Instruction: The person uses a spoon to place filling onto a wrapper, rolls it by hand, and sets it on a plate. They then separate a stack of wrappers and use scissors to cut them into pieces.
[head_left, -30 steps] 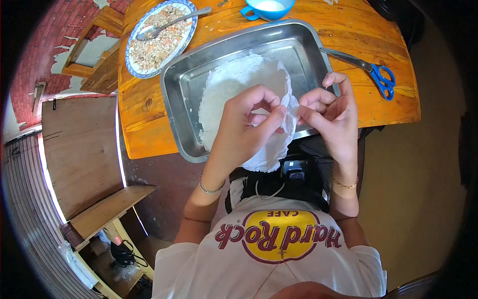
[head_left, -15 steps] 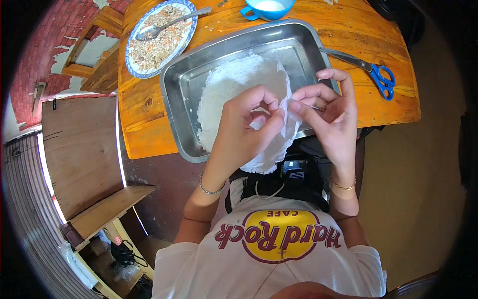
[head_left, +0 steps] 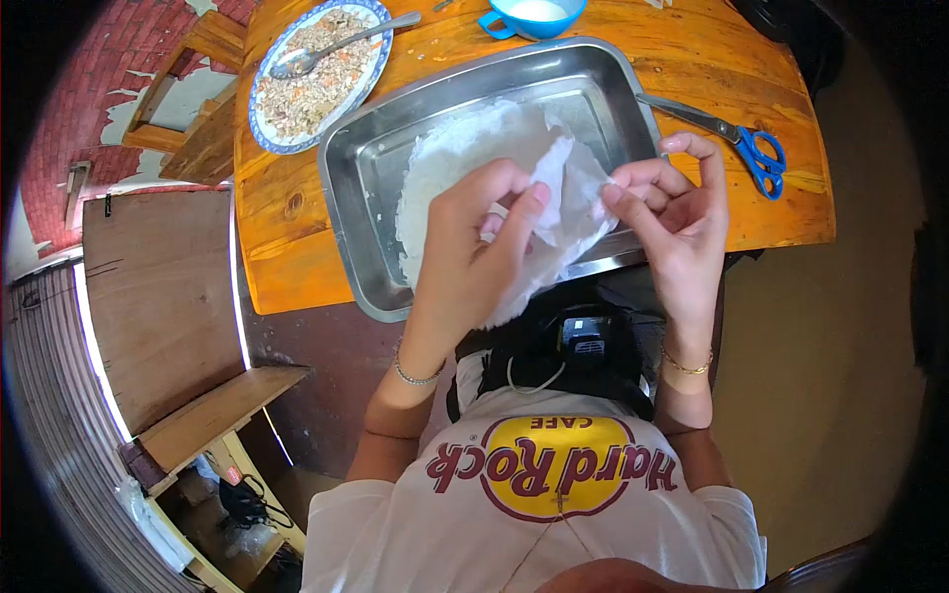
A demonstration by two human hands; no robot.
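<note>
Over the front side of a metal tray (head_left: 346, 232) I hold up a thin white spring roll wrapper (head_left: 563, 203). My left hand (head_left: 474, 237) pinches it between thumb and fingers. At its right edge, my right hand (head_left: 677, 212) pinches a corner with thumb and index finger, the other fingers curled loosely upward. Beneath, a round stack of white wrappers (head_left: 425, 183) with ragged edges lies in the tray, partly hidden by my left hand.
A blue-rimmed plate (head_left: 257, 124) of minced filling, with a spoon (head_left: 341, 44) in it, sits back left. Behind the tray stands a blue cup (head_left: 544, 25) with white contents. Blue-handled scissors (head_left: 759, 163) lie right of the tray on the wooden table (head_left: 287, 237).
My hands have moved apart, the right one slightly rightward. The wrapper is now lifted and spread between them, looking thinner and see-through, separated from the thicker edge held before.
</note>
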